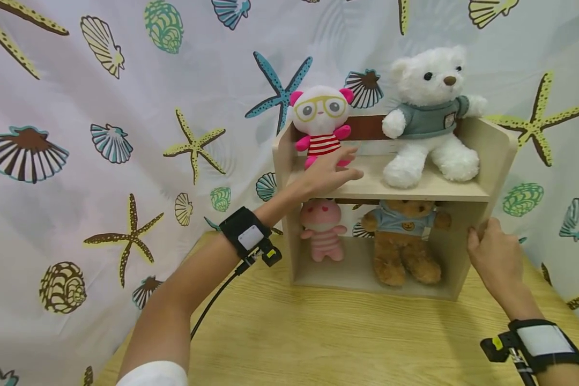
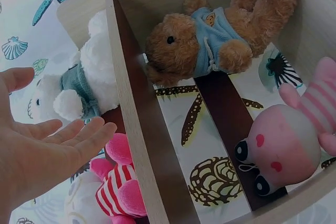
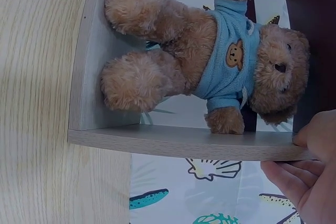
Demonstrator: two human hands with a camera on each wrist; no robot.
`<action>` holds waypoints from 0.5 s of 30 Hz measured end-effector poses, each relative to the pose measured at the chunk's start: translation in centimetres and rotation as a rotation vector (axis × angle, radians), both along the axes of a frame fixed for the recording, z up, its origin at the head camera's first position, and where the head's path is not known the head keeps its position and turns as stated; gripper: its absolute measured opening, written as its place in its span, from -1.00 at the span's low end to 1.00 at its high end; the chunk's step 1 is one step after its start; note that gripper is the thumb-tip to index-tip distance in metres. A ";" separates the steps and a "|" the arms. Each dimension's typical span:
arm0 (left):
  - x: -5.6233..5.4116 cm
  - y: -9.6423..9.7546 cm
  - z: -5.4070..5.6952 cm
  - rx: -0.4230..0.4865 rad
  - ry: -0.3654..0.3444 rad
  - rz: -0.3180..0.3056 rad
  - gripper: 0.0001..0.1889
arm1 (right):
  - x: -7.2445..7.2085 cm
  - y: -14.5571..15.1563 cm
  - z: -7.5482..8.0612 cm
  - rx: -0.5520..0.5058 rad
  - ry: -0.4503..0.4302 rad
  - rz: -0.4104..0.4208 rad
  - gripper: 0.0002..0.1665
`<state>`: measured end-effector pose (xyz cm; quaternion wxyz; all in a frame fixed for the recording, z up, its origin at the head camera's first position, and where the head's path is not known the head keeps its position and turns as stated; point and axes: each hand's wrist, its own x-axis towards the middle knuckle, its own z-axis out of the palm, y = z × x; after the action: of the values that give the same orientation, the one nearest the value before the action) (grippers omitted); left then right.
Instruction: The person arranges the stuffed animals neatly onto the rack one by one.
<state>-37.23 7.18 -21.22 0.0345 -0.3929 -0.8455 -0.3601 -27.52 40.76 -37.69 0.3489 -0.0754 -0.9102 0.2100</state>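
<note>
A small wooden shelf [image 1: 318,281] with two levels stands on the table. On its upper level, a panda plush [image 1: 324,143] with yellow glasses and a red-striped top sits at the left, a white teddy bear [image 1: 422,115] in a grey-green shirt at the right. My left hand [image 1: 329,172] reaches in front of the panda, fingers extended with nothing between them. My right hand [image 1: 498,260] grips the shelf's right side panel [image 3: 199,147], thumb inside and fingers outside. Below sit a pink striped plush [image 1: 324,230] and a brown teddy bear [image 3: 210,59] in a blue hoodie.
Behind the shelf hangs a white cloth [image 1: 140,107] printed with shells and starfish. The yellowish wood-grain table [image 1: 328,338] extends in front of the shelf. A black cable [image 1: 212,303] runs down from the left wrist strap.
</note>
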 end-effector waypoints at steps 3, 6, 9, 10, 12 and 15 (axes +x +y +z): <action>0.2 -0.5 -0.2 0.008 -0.021 -0.002 -0.33 | 0.1 -0.1 -0.1 -0.001 0.010 0.001 -0.59; 0.6 -0.9 -0.5 0.035 -0.057 -0.031 -0.31 | 0.1 0.0 -0.2 -0.003 0.014 0.001 -0.61; 0.9 -1.5 -0.6 0.070 -0.092 -0.054 -0.31 | 0.1 0.1 -0.1 -0.003 0.004 0.004 -0.61; 1.0 -1.6 -0.7 0.073 -0.097 -0.054 -0.32 | 0.1 0.1 -0.1 -0.001 0.004 0.007 -0.61; 1.2 -2.0 -0.7 0.078 -0.106 -0.051 -0.33 | 0.0 0.1 -0.1 -0.001 -0.004 0.012 -0.61; 1.5 -2.4 -0.7 0.064 -0.111 -0.044 -0.35 | -0.1 0.0 0.0 -0.003 -0.015 0.012 -0.59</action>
<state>-35.70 4.77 -21.88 -0.0079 -0.3893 -0.8254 -0.4087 -27.58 40.78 -37.71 0.3410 -0.0720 -0.9129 0.2127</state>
